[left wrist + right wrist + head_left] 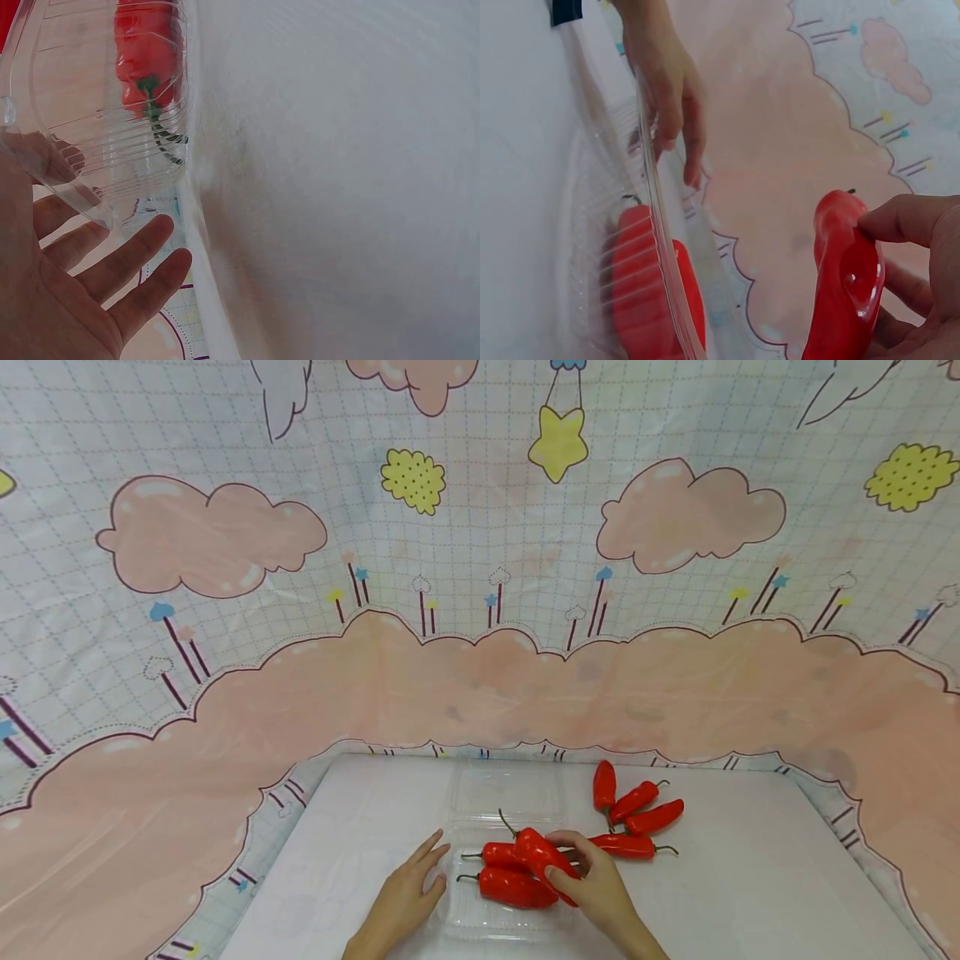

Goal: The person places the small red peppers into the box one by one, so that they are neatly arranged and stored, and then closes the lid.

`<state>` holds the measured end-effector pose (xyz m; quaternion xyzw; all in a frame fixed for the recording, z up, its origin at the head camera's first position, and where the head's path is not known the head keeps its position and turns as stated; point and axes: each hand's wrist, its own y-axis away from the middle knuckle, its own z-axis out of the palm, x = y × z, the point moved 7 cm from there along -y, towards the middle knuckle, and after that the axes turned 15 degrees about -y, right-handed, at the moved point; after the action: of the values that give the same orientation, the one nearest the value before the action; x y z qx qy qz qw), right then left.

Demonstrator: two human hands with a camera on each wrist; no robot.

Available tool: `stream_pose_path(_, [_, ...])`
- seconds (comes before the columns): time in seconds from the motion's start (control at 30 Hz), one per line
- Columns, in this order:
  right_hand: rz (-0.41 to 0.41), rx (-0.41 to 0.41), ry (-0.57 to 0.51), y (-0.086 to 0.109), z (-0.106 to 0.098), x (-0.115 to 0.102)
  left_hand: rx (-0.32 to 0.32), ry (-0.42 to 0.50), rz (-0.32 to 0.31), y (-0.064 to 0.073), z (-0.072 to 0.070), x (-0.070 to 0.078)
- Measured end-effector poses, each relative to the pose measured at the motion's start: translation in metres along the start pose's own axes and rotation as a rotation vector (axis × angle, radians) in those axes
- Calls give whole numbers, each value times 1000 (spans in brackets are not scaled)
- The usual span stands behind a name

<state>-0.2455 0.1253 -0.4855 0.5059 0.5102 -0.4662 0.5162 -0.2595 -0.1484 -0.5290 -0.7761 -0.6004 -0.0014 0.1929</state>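
A red chili pepper (542,853) with a green stem is pinched between the thumb and fingers of my right hand (596,883), above the clear plastic box. In the right wrist view the same pepper (846,277) shows raised beside the box wall. Two more red peppers (513,888) lie side by side in the transparent box (495,929). My left hand (405,893) is at the box's left side, fingers spread and holding nothing. The left wrist view shows the left hand (97,277) by the ribbed box wall (112,161), but whether it touches is unclear.
Several loose red peppers (654,817) lie on the white table (750,877) right of the box. The box's clear lid (506,789) lies folded back behind it. A patterned cloth (495,693) with clouds hangs behind the table.
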Motion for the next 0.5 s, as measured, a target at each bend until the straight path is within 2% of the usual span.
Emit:
stream_pose_path(0.27, [-5, -81, 20, -3, 14, 4, -12, -8, -8, 0, 1, -1])
stream_pose_path(0.5, [-22, -139, 56, -4, 24, 9, 4, 7, -1, 1, 0, 0])
